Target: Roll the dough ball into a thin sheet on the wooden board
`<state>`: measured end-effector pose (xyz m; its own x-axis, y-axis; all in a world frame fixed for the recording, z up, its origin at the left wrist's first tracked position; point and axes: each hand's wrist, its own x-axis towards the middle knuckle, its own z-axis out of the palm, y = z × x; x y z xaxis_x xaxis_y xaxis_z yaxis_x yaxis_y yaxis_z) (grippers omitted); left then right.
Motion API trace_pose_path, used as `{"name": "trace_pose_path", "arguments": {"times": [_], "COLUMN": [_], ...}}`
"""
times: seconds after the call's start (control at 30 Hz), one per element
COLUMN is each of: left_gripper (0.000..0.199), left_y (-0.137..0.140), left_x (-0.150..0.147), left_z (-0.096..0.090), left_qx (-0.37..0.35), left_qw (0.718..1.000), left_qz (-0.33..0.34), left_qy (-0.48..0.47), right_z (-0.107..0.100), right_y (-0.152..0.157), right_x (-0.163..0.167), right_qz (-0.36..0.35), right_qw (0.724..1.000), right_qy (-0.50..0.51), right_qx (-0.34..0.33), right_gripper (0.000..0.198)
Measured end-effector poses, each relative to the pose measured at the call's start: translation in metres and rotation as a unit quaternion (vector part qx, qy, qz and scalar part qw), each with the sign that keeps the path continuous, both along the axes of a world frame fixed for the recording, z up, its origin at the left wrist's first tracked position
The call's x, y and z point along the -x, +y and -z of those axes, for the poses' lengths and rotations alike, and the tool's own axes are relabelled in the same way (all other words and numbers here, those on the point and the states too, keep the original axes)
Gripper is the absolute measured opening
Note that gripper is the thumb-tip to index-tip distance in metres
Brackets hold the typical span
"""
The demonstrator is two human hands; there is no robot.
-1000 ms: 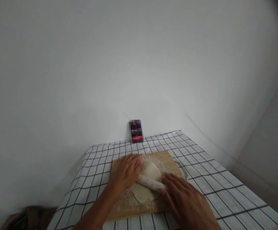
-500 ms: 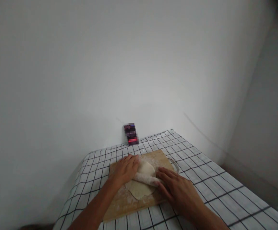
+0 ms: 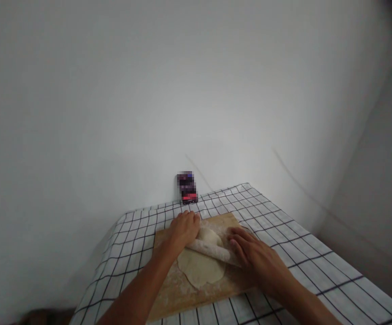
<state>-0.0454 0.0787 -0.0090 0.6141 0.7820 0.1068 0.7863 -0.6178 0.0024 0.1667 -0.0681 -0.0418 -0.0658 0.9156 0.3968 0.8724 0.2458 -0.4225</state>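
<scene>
Taking the dough as the centre of the dial, we begin at 6 o'clock, where the near edge of a wooden board [image 3: 168, 303] lies on a white cloth [image 3: 304, 262] with dark checked lines. Our forearms reach in from 7 and from 4 o'clock. Pale flour marks the wood around the dough [image 3: 200, 271], which lies rolled out as a flat, uneven sheet on the board, its broader part towards us and a smaller rounded part showing towards 12.

Across it lies a floured rolling pin [image 3: 212, 251], slanting from about 10 to 4 o'clock and touching the sheet. Our right hand [image 3: 250, 249], at 3 o'clock, covers the pin's right end, its fingers bent and close together. Our left hand [image 3: 185, 229], at 11 o'clock, covers the other end, its fingers also together and pointing forward. The undersides of both are hidden, so we cannot tell how far either set closes around the wood.

Beyond the board, just short of 12 o'clock, a dark, pixelated rectangular object [image 3: 187, 188] with a red band stands at the cloth's far edge, against a plain pale wall [image 3: 182, 90].
</scene>
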Motion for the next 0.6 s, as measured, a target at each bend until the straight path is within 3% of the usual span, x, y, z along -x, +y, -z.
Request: {"name": "trace_pose_path", "arguments": {"times": [0.2,0.37,0.6], "left_gripper": [0.033,0.042,0.046], "left_y": [-0.015,-0.027,-0.055], "left_x": [0.003,0.008,0.027], "left_z": [0.002,0.005,0.009], "left_qx": [-0.004,-0.002,-0.028], "left_qw": [0.999,0.994,0.991], "left_qz": [-0.034,-0.067,-0.05], "left_qy": [-0.034,-0.083,-0.12], "right_z": [0.015,0.009,0.005], "right_y": [-0.009,-0.018,-0.038], "right_x": [0.004,0.01,0.023], "right_qz": [0.009,0.016,0.006], "right_qw": [0.999,0.999,0.997], "right_qy": [-0.006,-0.016,-0.063], "right_qx": [-0.053,-0.043,-0.039], "right_gripper": [0.043,0.042,0.037]}}
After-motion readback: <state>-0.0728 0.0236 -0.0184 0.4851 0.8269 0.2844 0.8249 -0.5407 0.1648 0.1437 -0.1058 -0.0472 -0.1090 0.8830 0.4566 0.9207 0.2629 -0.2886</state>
